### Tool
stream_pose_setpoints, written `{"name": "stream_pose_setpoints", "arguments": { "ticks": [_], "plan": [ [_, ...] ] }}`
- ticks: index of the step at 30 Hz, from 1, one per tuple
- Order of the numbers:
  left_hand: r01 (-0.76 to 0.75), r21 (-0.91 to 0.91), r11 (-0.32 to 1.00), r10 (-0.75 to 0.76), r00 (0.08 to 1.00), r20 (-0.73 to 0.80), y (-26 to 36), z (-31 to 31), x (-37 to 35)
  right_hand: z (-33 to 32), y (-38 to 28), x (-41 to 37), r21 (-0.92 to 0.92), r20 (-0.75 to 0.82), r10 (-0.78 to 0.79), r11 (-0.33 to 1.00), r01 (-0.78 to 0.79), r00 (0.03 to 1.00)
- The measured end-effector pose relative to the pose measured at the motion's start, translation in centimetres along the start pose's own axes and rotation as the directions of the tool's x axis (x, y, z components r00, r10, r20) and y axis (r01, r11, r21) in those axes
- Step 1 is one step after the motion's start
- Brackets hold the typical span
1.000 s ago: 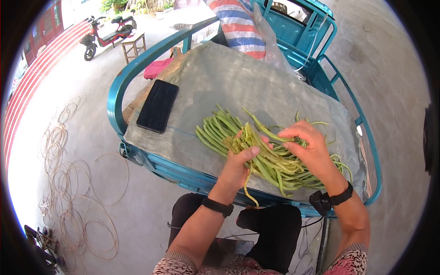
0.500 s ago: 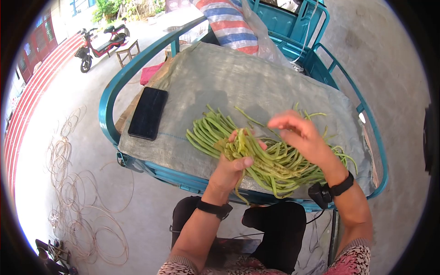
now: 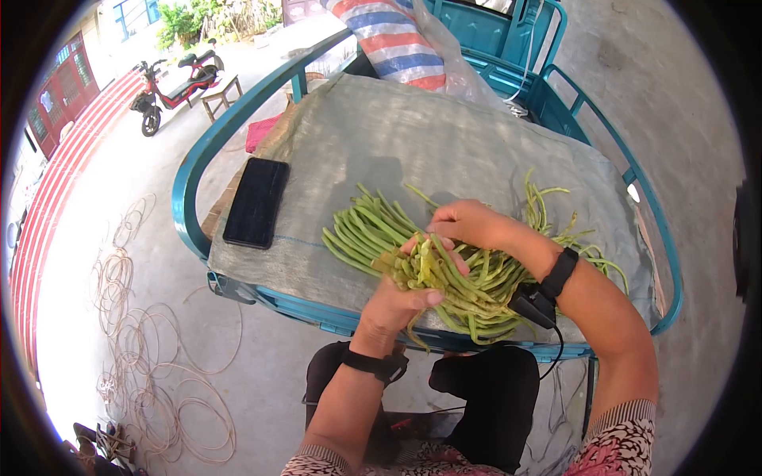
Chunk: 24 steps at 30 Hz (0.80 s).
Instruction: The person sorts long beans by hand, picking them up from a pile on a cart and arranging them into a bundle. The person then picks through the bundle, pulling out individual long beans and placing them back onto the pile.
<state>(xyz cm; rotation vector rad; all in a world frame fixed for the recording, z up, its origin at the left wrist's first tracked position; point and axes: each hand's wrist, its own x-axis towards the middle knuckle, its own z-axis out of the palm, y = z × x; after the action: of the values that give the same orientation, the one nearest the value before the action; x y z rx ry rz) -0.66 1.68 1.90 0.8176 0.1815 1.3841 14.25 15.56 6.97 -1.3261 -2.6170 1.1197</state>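
Observation:
My left hand (image 3: 401, 301) is wrapped round a bunch of long green beans (image 3: 440, 270), its thumb across the near side and its fingertips showing beyond. Some of the held beans look yellowish. Just past them, my right hand (image 3: 468, 224) is closed, fingertips pinched together at the far side of the bunch; what they pinch is hidden. More long beans (image 3: 365, 230) lie in a bundle on the grey woven sheet, left of the held bunch. Loose bean ends (image 3: 548, 206) spread out to the right, partly under my right forearm.
The grey sheet (image 3: 349, 135) covers the bed of a blue cargo cart with a side rail (image 3: 188, 170). A black phone (image 3: 256, 202) lies on the left. A striped bag (image 3: 397, 47) is at the back. Coiled wire (image 3: 119, 341) and a red scooter (image 3: 184, 83) are on the ground.
My right hand has moved left and inward from above the beans to the held bunch, its fingers closing. My left hand keeps its grip. The camera view has shifted slightly.

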Motion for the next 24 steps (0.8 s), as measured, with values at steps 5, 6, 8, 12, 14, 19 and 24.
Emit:
{"name": "stream_pose_setpoints", "arguments": {
  "ticks": [5,6,8,12,14,19,24],
  "plan": [
    [-0.004,-0.002,1.0,0.004,1.0,0.012,-0.1,-0.2,0.0,0.0,0.6,0.3,0.08,0.075,-0.061,0.995,0.055,0.995],
    [-0.003,-0.008,1.0,0.003,1.0,0.011,-0.1,-0.2,0.0,-0.3,0.9,0.3,0.118,0.088,-0.086,0.99,0.075,0.992],
    [-0.009,-0.022,1.0,0.01,1.0,0.022,-0.2,-0.4,0.1,-0.5,1.5,0.3,0.11,0.108,-0.113,0.989,0.101,0.988],
    [-0.001,-0.039,0.999,0.002,0.999,0.034,0.0,-0.5,0.2,-1.2,-0.6,-1.0,-0.157,0.119,-0.034,0.986,0.053,0.992],
    [-0.004,0.028,1.0,0.006,0.999,-0.05,0.2,0.2,0.1,-1.2,-0.6,-1.0,-0.253,0.042,-0.036,0.967,0.046,0.998],
    [-0.041,0.03,0.999,0.044,0.991,-0.125,0.1,0.6,0.2,-1.8,0.5,-1.3,0.104,-0.316,-0.108,0.984,0.148,0.942],
    [-0.083,-0.095,0.992,0.066,0.984,-0.168,0.1,0.5,0.4,-2.3,-3.9,-7.5,-0.167,-0.467,-0.404,0.914,0.371,0.786]
  ]
}}
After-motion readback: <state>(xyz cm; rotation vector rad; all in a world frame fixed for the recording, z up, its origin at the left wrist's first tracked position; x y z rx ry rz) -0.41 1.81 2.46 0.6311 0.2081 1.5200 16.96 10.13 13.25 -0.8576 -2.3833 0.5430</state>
